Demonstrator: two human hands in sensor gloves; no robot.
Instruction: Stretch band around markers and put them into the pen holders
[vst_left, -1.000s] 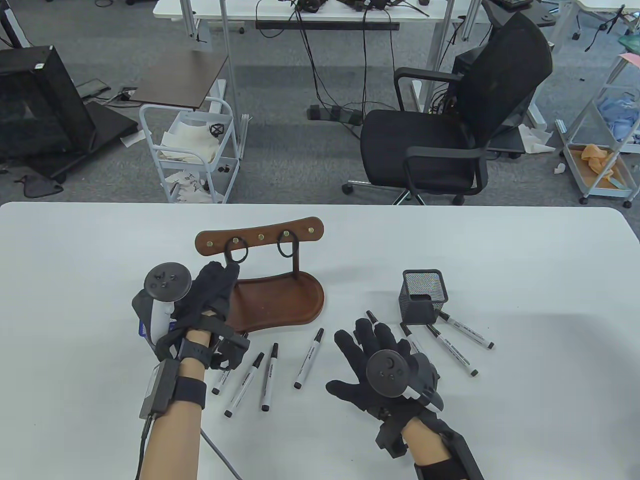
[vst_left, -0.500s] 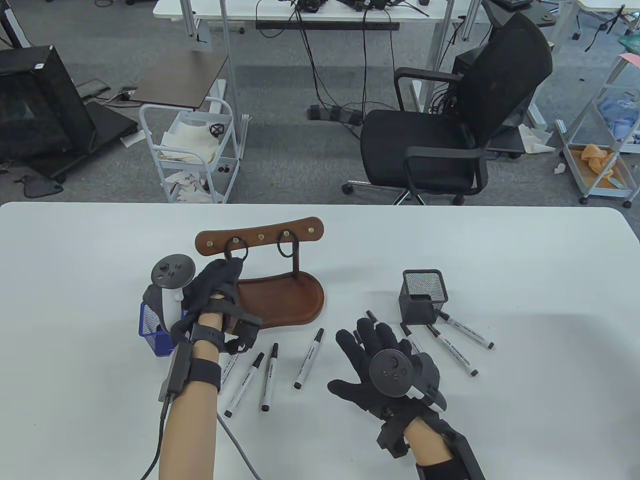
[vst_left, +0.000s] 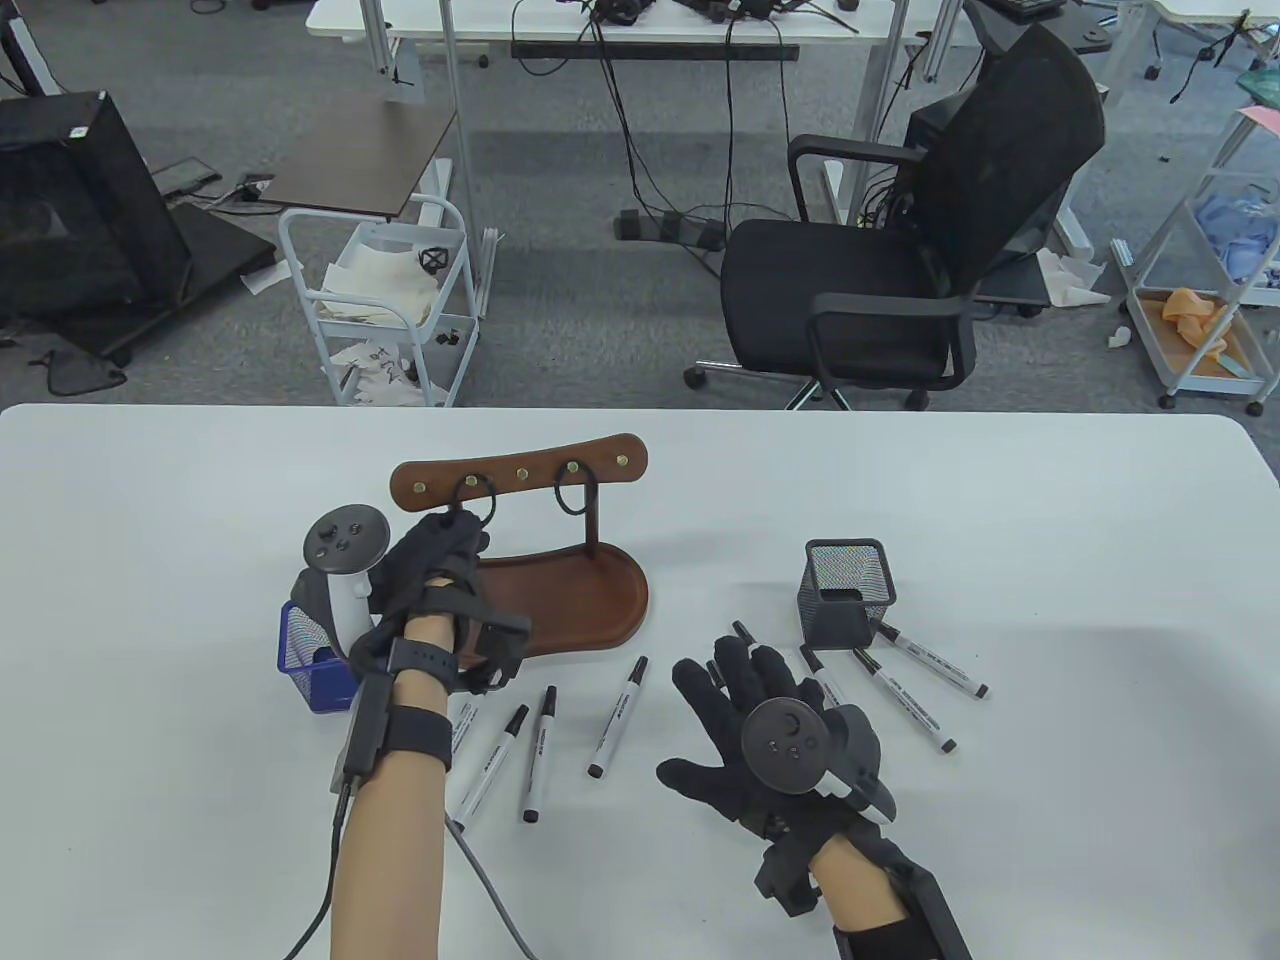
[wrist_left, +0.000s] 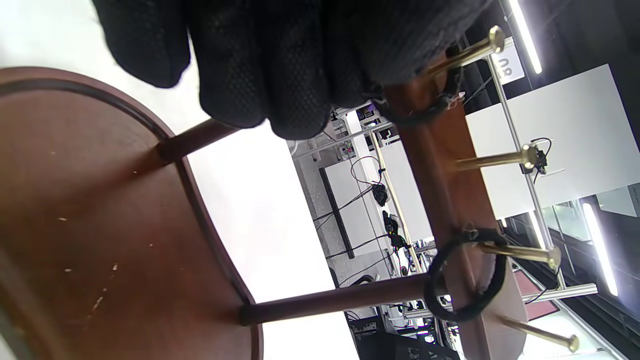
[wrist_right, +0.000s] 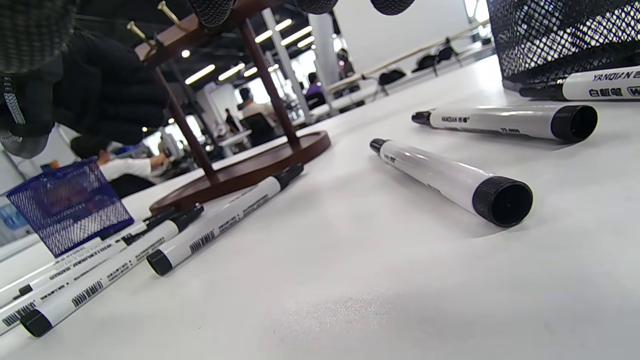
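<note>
Two black bands hang on the brass pegs of a wooden rack (vst_left: 520, 470). My left hand (vst_left: 462, 525) reaches up to the left band (vst_left: 487, 510), fingers bunched and pinching at it. In the left wrist view those fingers (wrist_left: 280, 75) cover part of that band (wrist_left: 430, 111). The other band (vst_left: 560, 498) (wrist_left: 462, 316) hangs free. My right hand (vst_left: 735, 670) lies flat and spread on the table, holding nothing, over one marker. Several white markers (vst_left: 617, 717) (wrist_right: 450, 180) lie loose between a blue mesh holder (vst_left: 315, 665) and a black mesh holder (vst_left: 845, 590).
The rack's wooden tray (vst_left: 560, 600) sits right of my left hand. More markers (vst_left: 905, 700) lie beside the black holder (wrist_right: 560, 40). The blue holder (wrist_right: 70, 210) stands behind my left wrist. An office chair (vst_left: 900, 250) and a white cart (vst_left: 380, 300) stand beyond the table's far edge.
My left hand has moved up and right from the blue holder to the left band on the rack. The right hand has barely shifted.
</note>
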